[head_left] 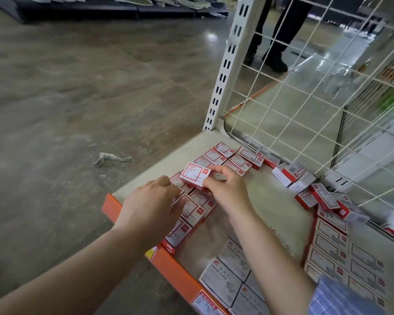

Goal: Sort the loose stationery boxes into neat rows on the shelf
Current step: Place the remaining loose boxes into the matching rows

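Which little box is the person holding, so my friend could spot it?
Find the white shelf with the orange front edge. Near its left side, red and white boxes lie flat in rows. The held box is the only one lifted above them, tilted, pinched in the right hand, next to the left hand.

Evenly and softly lit from overhead, with faint shadows. Glared white off the glossy floor [214,38] toward 12 and 1 o'clock. Bent by wide-angle distortion at the edges. Blurred toward 4 o'clock, sharpest at centre.
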Tool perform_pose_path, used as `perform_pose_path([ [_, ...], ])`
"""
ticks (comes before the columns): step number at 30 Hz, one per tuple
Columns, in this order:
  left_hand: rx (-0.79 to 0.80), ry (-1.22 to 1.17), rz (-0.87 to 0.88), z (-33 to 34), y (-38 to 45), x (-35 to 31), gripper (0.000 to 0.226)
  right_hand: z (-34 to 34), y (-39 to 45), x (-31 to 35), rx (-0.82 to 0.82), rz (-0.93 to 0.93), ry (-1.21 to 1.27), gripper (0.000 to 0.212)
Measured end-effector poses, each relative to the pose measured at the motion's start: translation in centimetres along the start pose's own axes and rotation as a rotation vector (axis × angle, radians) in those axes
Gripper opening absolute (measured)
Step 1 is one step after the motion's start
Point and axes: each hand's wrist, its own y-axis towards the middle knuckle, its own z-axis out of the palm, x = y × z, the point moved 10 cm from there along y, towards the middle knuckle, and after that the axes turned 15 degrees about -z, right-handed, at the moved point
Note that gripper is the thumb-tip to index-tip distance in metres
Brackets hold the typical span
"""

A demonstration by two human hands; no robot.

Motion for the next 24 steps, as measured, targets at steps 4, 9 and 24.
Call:
perform_pose_path([
  [4,0.02,-0.077,-0.025,0.0,0.0,0.5,0.027,0.7,0.5,-0.5,0.048,-0.003,-0.086,0.033],
  [9,0.011,-0.142,-0.043,0.1,0.0,0.8,0.026,0.5,0.7,-0.1,0.113,-0.059,-0.201,0.04],
  [24,-0.003,-0.21,-0.039,0.1,-0.2,1.0,0.024,2.4,1.0,1.7,0.182,-0.217,-0.304,0.037],
])
